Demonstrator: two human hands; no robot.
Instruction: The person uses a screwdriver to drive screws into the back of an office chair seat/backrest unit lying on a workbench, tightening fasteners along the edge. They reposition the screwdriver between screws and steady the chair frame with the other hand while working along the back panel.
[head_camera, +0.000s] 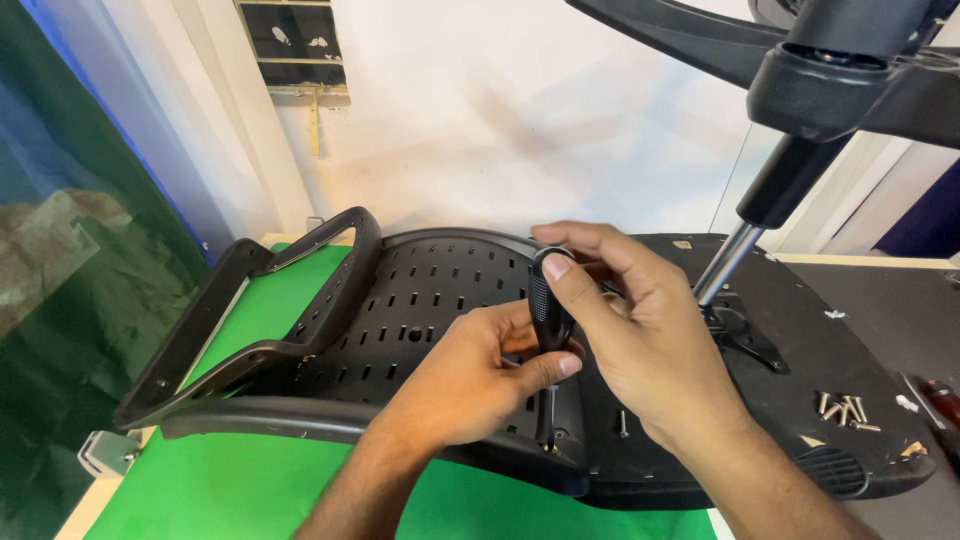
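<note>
Left of the fingers (560, 365) the armrest (290, 330) blocks passage; right, the gas cylinder (735, 250) crowds; toward the person, green tabletop (230, 485) lies open.

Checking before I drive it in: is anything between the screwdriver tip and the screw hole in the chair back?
Nothing visible. The screwdriver, held by both the left hand and right hand, stands upright with its tip already at the hole in the chair back.
</note>
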